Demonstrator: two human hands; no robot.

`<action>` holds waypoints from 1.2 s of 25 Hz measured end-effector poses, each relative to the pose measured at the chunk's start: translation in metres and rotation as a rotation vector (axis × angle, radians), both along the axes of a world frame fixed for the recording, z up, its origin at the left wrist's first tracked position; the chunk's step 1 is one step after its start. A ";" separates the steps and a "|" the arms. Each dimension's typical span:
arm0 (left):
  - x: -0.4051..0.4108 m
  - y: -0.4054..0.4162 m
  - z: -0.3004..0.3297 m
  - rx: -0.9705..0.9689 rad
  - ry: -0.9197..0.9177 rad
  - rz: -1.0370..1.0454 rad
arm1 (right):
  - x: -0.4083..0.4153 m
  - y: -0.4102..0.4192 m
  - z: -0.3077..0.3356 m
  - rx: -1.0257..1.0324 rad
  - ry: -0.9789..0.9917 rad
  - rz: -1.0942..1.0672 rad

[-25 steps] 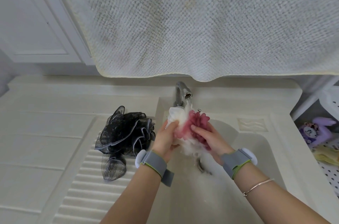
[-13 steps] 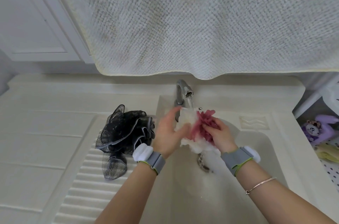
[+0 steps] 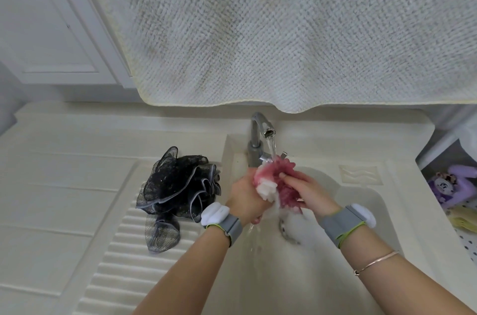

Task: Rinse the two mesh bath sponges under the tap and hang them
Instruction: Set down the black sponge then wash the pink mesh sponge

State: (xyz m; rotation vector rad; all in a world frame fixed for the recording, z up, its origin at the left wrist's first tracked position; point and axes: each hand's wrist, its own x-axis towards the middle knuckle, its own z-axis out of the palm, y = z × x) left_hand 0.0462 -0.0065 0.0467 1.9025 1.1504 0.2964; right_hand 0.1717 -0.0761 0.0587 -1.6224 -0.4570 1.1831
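A pink and white mesh sponge (image 3: 273, 180) is bunched between both hands under the running chrome tap (image 3: 260, 129). My left hand (image 3: 245, 196) grips its left, white part, fingers wrapped round it. My right hand (image 3: 307, 191) pinches the pink part from the right. Water streams onto the sponge's top and drips below my left hand. A black mesh sponge (image 3: 178, 185) with grey edging lies on the ribbed drainboard (image 3: 121, 258), left of the basin, a little apart from my left wrist.
The cream sink basin (image 3: 374, 211) holds foam around the drain (image 3: 286, 232). A large white towel (image 3: 284, 31) hangs above the tap. A white cabinet door (image 3: 46, 31) is at upper left. A basket with a purple toy (image 3: 454, 185) stands to the right.
Both hands have squeezed the pink and white sponge tighter and turned it under the stream. My left hand's fingers have curled round it. The black sponge has not moved.
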 end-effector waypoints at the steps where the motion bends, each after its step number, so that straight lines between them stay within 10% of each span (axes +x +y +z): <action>1: -0.002 -0.002 0.001 -0.015 0.029 0.001 | 0.002 0.000 -0.001 0.004 -0.059 -0.028; 4: -0.008 0.000 0.000 0.031 0.151 -0.080 | 0.017 -0.007 0.002 0.114 -0.174 0.014; 9: -0.004 0.004 0.012 0.217 0.239 -0.251 | 0.010 -0.009 0.010 -0.016 -0.465 0.719; 16: 0.010 0.000 0.014 0.199 0.141 -0.213 | -0.013 0.003 0.008 -0.226 -0.838 0.592; 21: 0.018 0.004 0.011 0.229 0.258 -0.286 | -0.015 -0.001 0.001 -0.247 -0.559 0.488; 30: 0.031 0.023 0.011 0.186 0.328 -0.344 | 0.002 0.016 -0.009 -0.339 -0.861 0.588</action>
